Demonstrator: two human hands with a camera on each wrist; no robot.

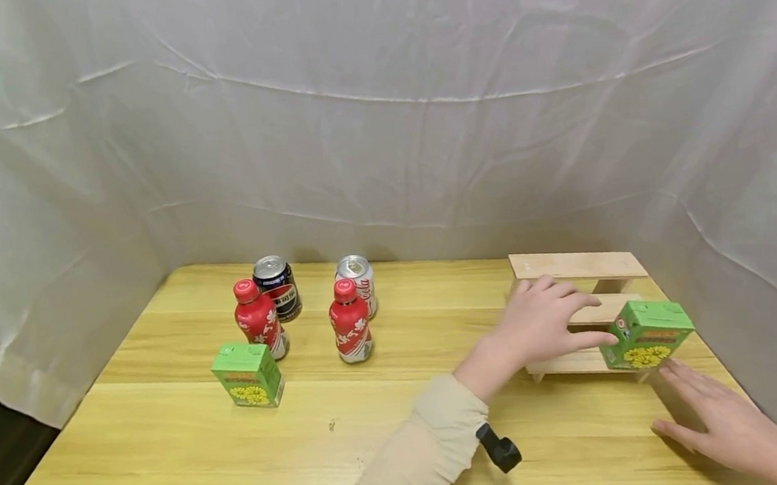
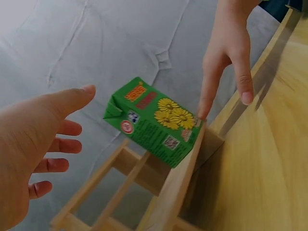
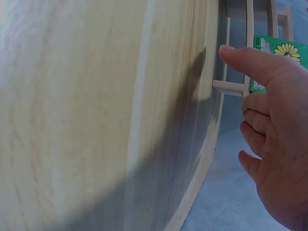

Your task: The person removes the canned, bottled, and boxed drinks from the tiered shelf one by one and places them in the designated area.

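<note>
A green drink carton (image 1: 647,335) with yellow flowers stands on the lowest tier at the right end of a small wooden step shelf (image 1: 569,265). My left hand (image 1: 546,321) reaches over the shelf with thumb and fingers spread; the left wrist view shows a gap between that hand (image 2: 29,144) and the carton (image 2: 159,120). At the shelf's front right corner is my right hand (image 1: 723,417), its fingertips right at the shelf end below the carton and its thumb held apart. In the right wrist view, the right hand (image 3: 281,125) partly hides the carton (image 3: 259,62).
To the left on the wooden table (image 1: 171,471) stand another green carton (image 1: 249,376), two red bottles (image 1: 259,319) (image 1: 350,321), a black can (image 1: 278,290) and a silver can (image 1: 364,277). Pale curtains (image 1: 375,117) hang behind and at the sides. A black wrist strap (image 1: 499,448) sits at my left sleeve.
</note>
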